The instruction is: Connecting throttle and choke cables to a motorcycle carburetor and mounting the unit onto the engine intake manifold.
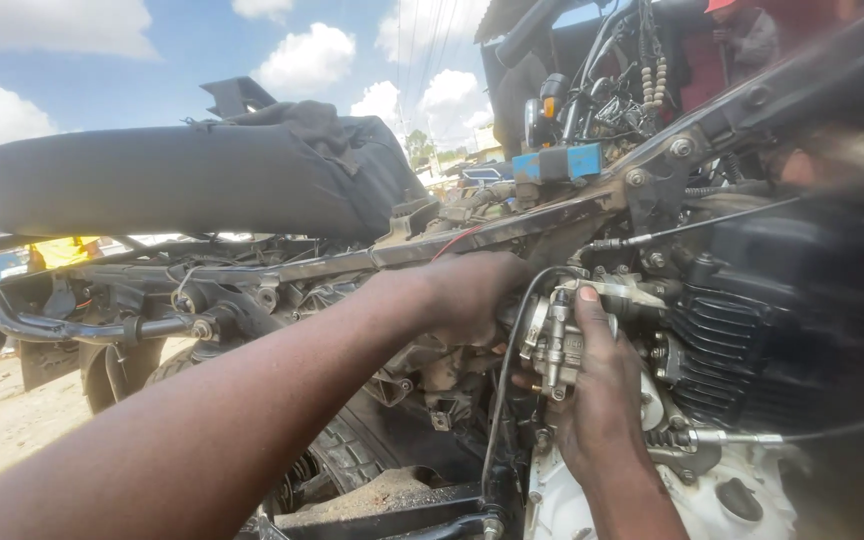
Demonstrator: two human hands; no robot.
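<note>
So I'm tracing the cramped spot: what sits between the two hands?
In the head view, the metal carburetor sits between them: the right hand grips its front, and the left hand reaches in behind it. A black cable hangs there too.

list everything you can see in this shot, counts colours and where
carburetor: 1, grey metal, centre, between both hands
motorcycle seat: 1, black, upper left
frame rail: 1, rusty metal, running under the seat
engine cylinder: 1, black finned, right
engine case: 1, white, lower right
black hose: 1, curving down from the carburetor
cable: 1, silver, lower right
blue box: 1, top centre
rear tyre: 1, black, lower centre
left hand: behind the carburetor
right hand: gripping the carburetor, thumb on top
</note>
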